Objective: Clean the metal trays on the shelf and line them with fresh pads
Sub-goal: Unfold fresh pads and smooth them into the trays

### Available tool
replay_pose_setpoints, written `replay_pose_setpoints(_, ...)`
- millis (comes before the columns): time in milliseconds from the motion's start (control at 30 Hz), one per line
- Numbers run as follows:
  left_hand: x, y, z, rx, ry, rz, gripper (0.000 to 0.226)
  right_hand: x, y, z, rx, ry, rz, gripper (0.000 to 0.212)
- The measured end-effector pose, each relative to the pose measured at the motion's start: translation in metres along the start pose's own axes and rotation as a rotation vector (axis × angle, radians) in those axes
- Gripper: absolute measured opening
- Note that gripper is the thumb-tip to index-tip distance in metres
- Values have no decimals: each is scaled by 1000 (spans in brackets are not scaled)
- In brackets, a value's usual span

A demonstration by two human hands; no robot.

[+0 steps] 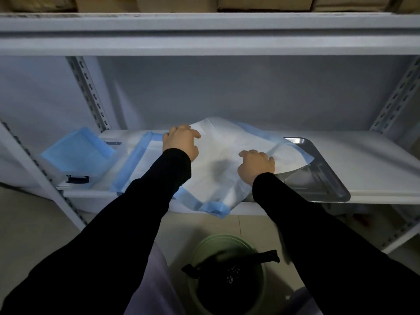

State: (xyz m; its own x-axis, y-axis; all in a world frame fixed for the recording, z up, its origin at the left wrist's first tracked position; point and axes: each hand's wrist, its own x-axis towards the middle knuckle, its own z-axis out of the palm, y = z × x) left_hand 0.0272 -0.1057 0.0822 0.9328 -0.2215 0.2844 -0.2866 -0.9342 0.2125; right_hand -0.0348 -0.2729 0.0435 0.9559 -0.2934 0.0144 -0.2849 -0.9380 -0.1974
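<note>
A white pad (218, 160) with a blue border lies crooked over the metal tray (318, 178) on the shelf (375, 155), its near corner hanging past the front edge and its far side humped up. The left hand (180, 142) and right hand (256, 164) both rest on it, knuckles up and fingers bent; whether they pinch the sheet or only press it I cannot tell. The tray's right end is bare. A tug toward the person would likely drag the light sheet off, down toward the green bin (227, 276) below, and smoothing it while skewed would probably leave creases.
</note>
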Motion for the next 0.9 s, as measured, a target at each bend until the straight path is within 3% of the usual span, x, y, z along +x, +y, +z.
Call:
replay_pose_setpoints(233, -24, 11, 13, 165, 1, 222, 30, -12, -8, -3, 24, -137, -226, 48)
replay_pose_setpoints(367, -35, 14, 16, 312, -25, 277, 32, -17, -1, 1, -168, -172, -308, 57)
replay_pose_setpoints(500, -48, 17, 15, 329, -115, 295, 39, -24, 7, 6, -362, -128, -261, 55)
replay_pose_setpoints(600, -56, 21, 8, 195, -254, 305, 39, -27, 6, 3, -327, -12, -178, 47)
replay_pose_setpoints(767, -63, 18, 6, -104, -792, 187, 61, -27, 2, -4, -278, 103, -117, 36)
replay_pose_setpoints(833, -64, 19, 4, -227, -868, 126, 77, -25, 0, -7, -254, 126, -105, 36)
replay_pose_setpoints(900, -63, 19, 4, -355, -834, 110, 78, -23, -2, -9, -229, 138, -88, 36)
